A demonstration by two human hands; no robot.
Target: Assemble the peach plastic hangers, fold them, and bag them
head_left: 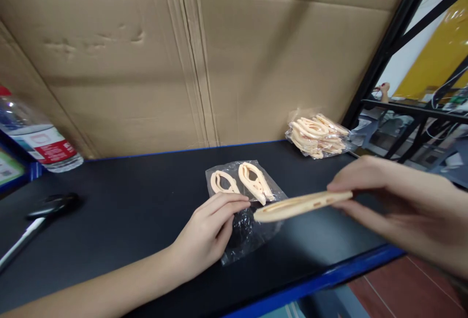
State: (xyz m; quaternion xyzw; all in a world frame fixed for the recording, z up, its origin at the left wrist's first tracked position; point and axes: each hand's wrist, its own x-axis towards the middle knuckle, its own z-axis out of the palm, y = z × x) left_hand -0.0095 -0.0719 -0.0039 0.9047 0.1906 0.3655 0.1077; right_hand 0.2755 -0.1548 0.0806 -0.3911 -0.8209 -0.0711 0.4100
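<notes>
A clear plastic bag (252, 235) lies on the dark table, with two flat cream plastic loops, apparently folding hangers (256, 179), at its far end. My left hand (210, 228) is closed in a pinch at the bag's edge, just in front of these loops. To the right, my right hand (380, 201) grips a similar cream folding hanger (298, 206) by one end between thumb and fingers. That piece is seen nearly edge-on, its far tip over the bag close to my left fingertips.
Bagged cream pieces (316, 135) are piled at the back right. A water bottle (47, 138) leans at the left, near a black object with a white cable (51, 208). Cardboard (127, 65) walls off the back; a black metal frame (387, 50) rises right.
</notes>
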